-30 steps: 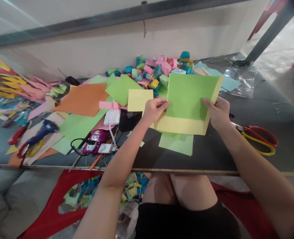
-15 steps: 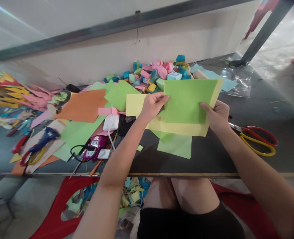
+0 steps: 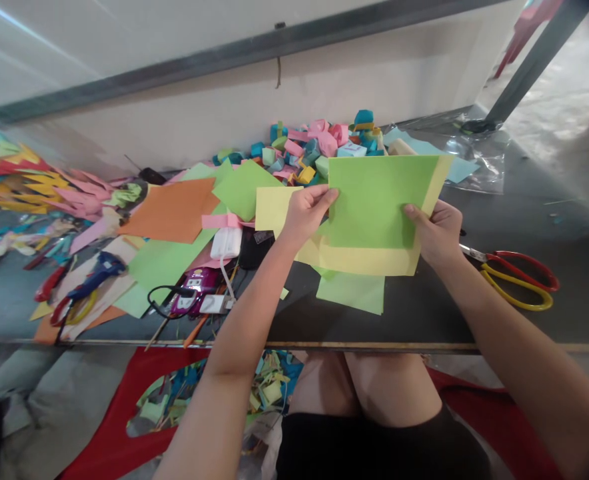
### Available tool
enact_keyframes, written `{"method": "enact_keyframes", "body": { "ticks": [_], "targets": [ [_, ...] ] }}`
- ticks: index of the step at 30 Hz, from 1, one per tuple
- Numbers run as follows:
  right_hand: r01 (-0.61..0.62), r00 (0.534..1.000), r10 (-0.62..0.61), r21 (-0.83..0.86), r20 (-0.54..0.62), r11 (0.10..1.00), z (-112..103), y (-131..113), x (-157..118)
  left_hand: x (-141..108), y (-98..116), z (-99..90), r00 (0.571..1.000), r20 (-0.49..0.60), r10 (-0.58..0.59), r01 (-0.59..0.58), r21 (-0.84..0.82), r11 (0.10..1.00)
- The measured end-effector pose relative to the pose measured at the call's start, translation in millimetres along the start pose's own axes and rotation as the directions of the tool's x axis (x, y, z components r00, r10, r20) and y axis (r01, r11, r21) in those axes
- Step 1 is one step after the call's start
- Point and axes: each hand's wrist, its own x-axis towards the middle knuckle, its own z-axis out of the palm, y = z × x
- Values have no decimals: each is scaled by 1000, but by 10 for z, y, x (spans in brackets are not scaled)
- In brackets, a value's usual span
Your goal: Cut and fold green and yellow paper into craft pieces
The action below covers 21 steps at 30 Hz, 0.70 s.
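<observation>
With bare left hand (image 3: pixel 308 212), pinches left edge of bright green, near-square paper sheet (image 3: pixel 369 203) between thumb and fingers. With bare right hand (image 3: pixel 440 230), clamps green sheet against larger pale yellow paper sheet (image 3: pixel 374 261), thumb in front, fingers behind. Can't tell about yellow layer in left pinch; hidden.

Holds both sheets raised and tilted over black tabletop (image 3: pixel 424 317), green in front, yellow showing along bottom and right side. Reads as lining up or comparing one sheet against the other. Probably calls for firm right pinch against slipping, plus light left-hand nudge to square edges; risks skew or crease under uneven pull.

Just below held pair, shows light green paper sheet (image 3: pixel 352 293) flat on tabletop. Beside left hand, small pale yellow paper piece (image 3: pixel 273 208). Near right forearm, scissors with red and yellow handles (image 3: pixel 524 280), untouched. Behind, heap of folded multicoloured paper pieces (image 3: pixel 319 143); at back right, clear plastic bag (image 3: pixel 489 163) near pale blue paper (image 3: pixel 462 168). Farther left, orange paper sheet (image 3: pixel 172 210), white plastic block (image 3: pixel 226 243), glossy purple device (image 3: pixel 203 281), blue glue gun (image 3: pixel 97 273).
</observation>
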Motion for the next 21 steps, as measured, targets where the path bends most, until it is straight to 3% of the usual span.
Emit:
{"method": "enact_keyframes", "body": {
  "ticks": [7, 15, 21],
  "targets": [
    [-20, 1000, 20, -1, 10, 1000, 15, 43, 10, -19, 6, -42, 997, -12, 75, -73, 129, 989],
    [-26, 1000, 26, 13, 11, 1000, 36, 35, -10, 32, 12, -109, 998, 38, -45, 43, 49, 998],
    [-48, 998, 47, 23, 50, 999, 59, 59, -32, -7, -4, -65, 996, 82, -38, 32, 70, 997]
  ]
}}
